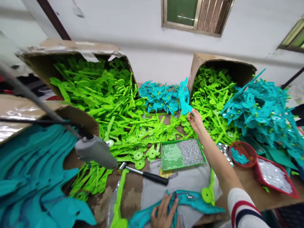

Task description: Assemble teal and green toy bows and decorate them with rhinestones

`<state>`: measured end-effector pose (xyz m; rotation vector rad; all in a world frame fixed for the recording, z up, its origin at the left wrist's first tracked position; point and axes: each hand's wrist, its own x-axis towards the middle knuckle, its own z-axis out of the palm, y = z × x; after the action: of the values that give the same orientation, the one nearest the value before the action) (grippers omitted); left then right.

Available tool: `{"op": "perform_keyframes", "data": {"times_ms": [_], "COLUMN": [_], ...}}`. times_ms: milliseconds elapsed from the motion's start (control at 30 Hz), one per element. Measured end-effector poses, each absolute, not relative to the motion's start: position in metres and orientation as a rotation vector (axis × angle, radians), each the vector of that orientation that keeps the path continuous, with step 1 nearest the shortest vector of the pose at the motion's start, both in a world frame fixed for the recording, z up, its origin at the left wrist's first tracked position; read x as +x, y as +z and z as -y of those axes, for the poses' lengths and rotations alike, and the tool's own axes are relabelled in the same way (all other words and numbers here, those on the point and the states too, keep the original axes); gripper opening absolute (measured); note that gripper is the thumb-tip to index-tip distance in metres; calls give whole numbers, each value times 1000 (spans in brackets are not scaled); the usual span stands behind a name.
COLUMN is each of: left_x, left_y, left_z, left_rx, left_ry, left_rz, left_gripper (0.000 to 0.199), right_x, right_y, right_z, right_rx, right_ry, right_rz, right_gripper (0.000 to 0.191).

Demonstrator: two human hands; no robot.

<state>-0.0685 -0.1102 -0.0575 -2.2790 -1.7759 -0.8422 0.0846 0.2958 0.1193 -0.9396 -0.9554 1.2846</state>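
One blue piece (184,97), pinched in my right hand (195,120), points lengthwise away from my left hand (164,211) (on a blue shell (197,200), grip unclear).

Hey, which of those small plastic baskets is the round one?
The red basket holding turquoise pieces; the green basket and the other red basket, holding whitish pieces, are rectangular.

Under our left hand (164,210) we are seeing a smooth, faintly glossy plastic part (190,199); around it, matt grey cloth (148,190); just beyond, a hammer (152,176) is showing shiny metal; beyond our right hand (196,121), matt cardboard box (206,57).
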Motion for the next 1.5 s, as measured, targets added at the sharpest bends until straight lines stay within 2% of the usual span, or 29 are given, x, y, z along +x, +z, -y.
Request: {"op": "perform_keyframes", "data": {"times_ms": [100,200,300,500,667,867,967,1067,1167,1367,1500], "left_x": [-66,-63,-61,-62,-67,-70,-70,-68,-64,-58,-57], "left_y": [-43,-31,-26,-36,-54,-71,-75,-66,-50,-41,-47], "left_z": [111,111,111,113,119,112,111,114,117,115,117], "left_rx": [-2286,-2293,-2308,-2322,-2379,-2349,-2352,-2379,-2345,-2323,-2315], "left_ry": [-961,-972,-940,-950,-842,-793,-802,-783,-826,-970,-977], "left_rz": [1841,1837,1817,1901,1924,1809,1831,1859,1931,1987,1982], "left_gripper": [48,43,43,34,21,51,55,49,44,48,48], "right_x": [105,107,93,20,-36,-65,-75,-61,-14,69,72], "right_y": [118,110,97,70,66,86,112,134,131,92,71], "right_z": [-243,-190,-130,-21,-8,19,33,19,-25,-157,-226], "right_rx": [-774,-792,-742,-614,-543,-638,-531,-443,-731,-1214,-1363], "right_ry": [1576,1656,1697,1798,1891,2303,2317,2084,1472,474,61], "right_rz": [708,656,543,325,225,412,760,1315,1683,2346,2695], "right_gripper": [19,11,11,44,57,65,52,32,24,36,61]}}
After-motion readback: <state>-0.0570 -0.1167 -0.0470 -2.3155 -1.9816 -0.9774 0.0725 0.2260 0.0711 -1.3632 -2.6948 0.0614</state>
